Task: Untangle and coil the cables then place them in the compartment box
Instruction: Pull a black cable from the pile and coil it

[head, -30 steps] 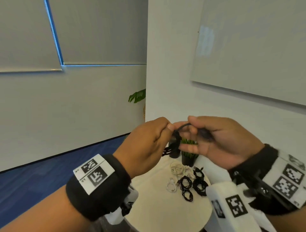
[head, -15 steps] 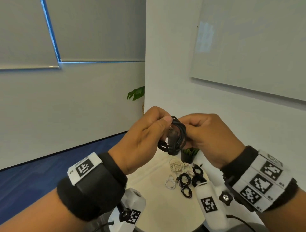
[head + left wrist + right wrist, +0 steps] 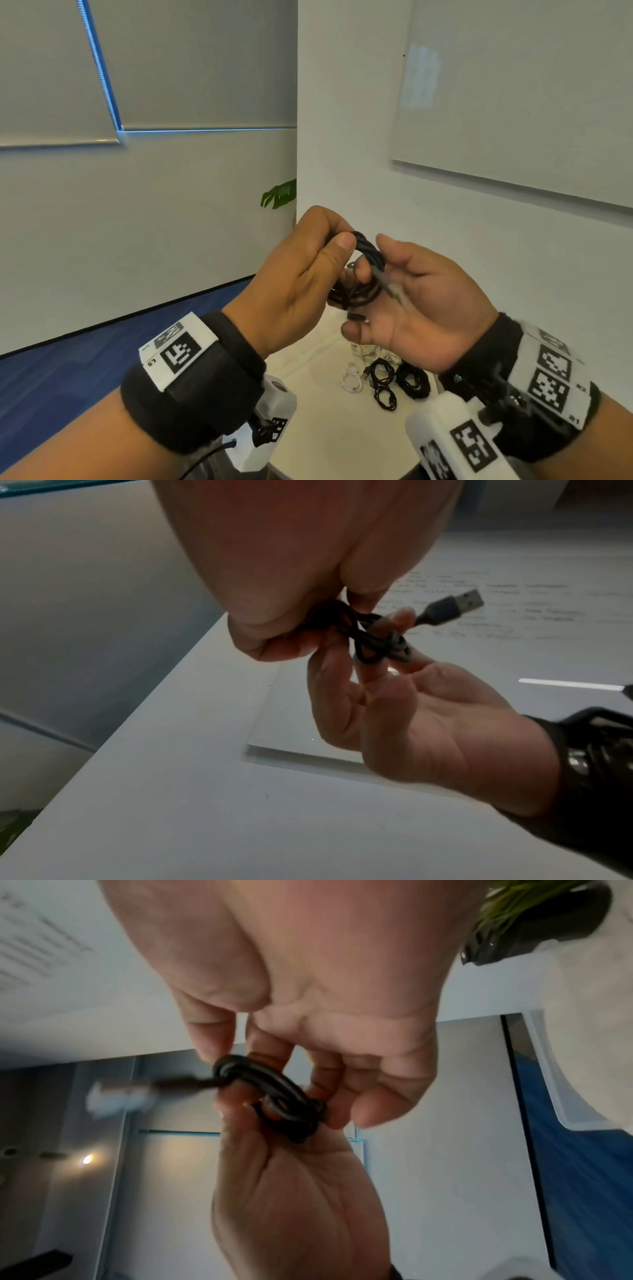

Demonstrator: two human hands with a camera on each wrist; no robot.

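White walls all round, grey roller blinds [image 3: 61,68] across the upper left of the frame, a whiteboard [image 3: 513,102] at upper right and blue carpet [image 3: 68,359] at lower left. Low in the middle sits a round white table [image 3: 325,428] with the spare cables — roughly four black coils [image 3: 412,380] and two or three white ones [image 3: 351,382], hard to count exactly since the hand covers part of the pile. A green leaf [image 3: 279,195] pokes out behind the wall corner, and the right wrist view catches a dark plant pot [image 3: 548,920] at its upper right.

One black cable coil [image 3: 363,274] is up in the air mid-frame, right between both hands. Left hand [image 3: 298,274] pinches the top of the loop with thumb and fingers. Right hand [image 3: 421,308] is palm-up, its fingers curled through the coil — the USB plug [image 3: 452,608] sticks out past them.
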